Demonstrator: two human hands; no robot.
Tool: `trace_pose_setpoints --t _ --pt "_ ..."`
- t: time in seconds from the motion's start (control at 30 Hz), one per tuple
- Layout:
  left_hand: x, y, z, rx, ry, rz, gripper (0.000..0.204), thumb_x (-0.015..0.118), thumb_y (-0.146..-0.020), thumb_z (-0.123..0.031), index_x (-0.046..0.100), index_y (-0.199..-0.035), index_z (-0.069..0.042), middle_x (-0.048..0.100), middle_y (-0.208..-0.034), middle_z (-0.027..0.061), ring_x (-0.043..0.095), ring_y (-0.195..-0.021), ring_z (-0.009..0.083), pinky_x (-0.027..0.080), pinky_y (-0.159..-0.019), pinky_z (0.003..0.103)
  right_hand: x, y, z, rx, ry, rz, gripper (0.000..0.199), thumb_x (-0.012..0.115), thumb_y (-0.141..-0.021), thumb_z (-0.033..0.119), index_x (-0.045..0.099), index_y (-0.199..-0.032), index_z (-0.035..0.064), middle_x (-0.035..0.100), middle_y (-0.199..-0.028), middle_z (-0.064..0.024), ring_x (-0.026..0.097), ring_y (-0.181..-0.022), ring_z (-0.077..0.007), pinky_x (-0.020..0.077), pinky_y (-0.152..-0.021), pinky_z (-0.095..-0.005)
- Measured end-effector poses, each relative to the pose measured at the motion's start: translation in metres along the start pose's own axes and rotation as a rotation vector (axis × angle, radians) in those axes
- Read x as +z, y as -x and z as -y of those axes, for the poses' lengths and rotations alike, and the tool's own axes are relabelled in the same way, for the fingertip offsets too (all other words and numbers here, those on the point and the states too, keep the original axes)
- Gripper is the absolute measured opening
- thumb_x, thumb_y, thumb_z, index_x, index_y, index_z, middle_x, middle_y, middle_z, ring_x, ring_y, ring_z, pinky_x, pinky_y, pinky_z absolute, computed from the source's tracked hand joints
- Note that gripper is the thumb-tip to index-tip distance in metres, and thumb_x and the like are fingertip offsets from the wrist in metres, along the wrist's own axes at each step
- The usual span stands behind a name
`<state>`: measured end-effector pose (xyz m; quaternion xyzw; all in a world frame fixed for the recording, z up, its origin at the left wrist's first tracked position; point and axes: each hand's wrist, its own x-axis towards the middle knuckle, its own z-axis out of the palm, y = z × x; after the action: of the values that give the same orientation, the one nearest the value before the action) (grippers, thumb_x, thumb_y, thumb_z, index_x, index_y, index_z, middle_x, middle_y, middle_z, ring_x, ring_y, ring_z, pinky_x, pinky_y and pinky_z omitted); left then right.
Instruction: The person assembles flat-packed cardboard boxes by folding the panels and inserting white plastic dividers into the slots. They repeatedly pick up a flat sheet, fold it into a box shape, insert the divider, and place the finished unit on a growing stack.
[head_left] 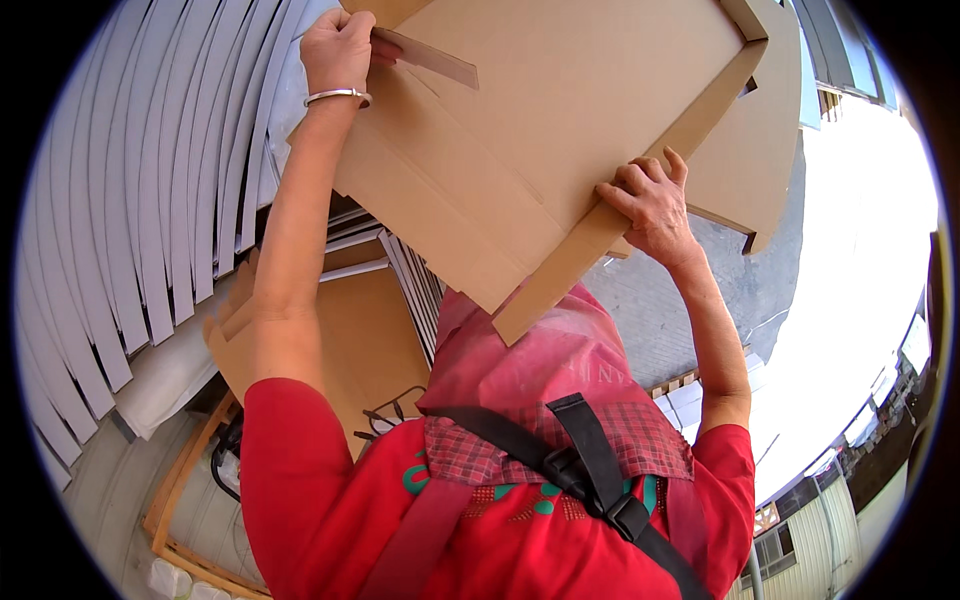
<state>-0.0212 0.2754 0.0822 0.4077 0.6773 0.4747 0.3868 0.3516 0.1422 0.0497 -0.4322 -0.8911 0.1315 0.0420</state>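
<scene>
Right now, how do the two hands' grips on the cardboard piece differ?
The left hand is raised higher and pinches a narrow flap at the top of the folded cardboard box blank; the right hand sits lower, fingers curled over a folded side edge. The left wrist wears a metal bangle; the right is bare. Both touch the same blank.

Cardboard sheet [560,130] blocks centre; white slat stack [150,200] crowds left; open paved ground [680,310] right of it

wooden pallet [170,500] | bears flat brown cardboard sheets [370,340]
</scene>
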Motion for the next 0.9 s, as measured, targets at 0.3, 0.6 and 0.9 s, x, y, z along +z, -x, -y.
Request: trace_pose_setpoints --t 0.3,0.6,0.9 --pt "-0.002 0.038 0.021 -0.102 0.416 0.176 0.017 0.068 -0.091 -0.012 0.056 -0.086 -0.001 0.066 -0.080 0.0142 0.069 -0.065 0.0266 0.059 -0.063 0.035 -0.053 0.060 -0.009 0.020 -0.056 -0.223 0.039 0.088 -0.056 0.025 0.074 -0.093 0.0276 0.063 -0.106 0.0040 0.053 -0.118 -0.0264 0.0263 -0.109 -0.0607" --pt "-0.014 0.055 0.019 -0.147 0.274 0.465 0.023 0.072 -0.086 -0.002 0.054 -0.099 0.001 0.068 -0.090 0.0149 0.071 -0.074 0.0234 0.060 -0.073 0.033 -0.063 0.100 -0.002 -0.130 -0.288 -0.068 0.043 0.075 -0.061 0.055 0.071 -0.091 0.0245 0.061 -0.100 0.0044 0.051 -0.112 -0.0272 0.0358 -0.089 -0.0494" --pt "-0.013 0.064 0.075 -0.205 0.116 0.575 0.045 0.073 -0.087 -0.008 0.050 -0.125 -0.003 0.067 -0.105 0.0065 0.068 -0.088 0.0170 0.059 -0.075 0.032 -0.049 0.123 -0.007 -0.120 -0.516 -0.203 0.040 0.070 -0.066 0.056 0.072 -0.082 0.0189 0.062 -0.086 0.0052 0.052 -0.099 -0.0249 0.0379 -0.088 -0.0433"
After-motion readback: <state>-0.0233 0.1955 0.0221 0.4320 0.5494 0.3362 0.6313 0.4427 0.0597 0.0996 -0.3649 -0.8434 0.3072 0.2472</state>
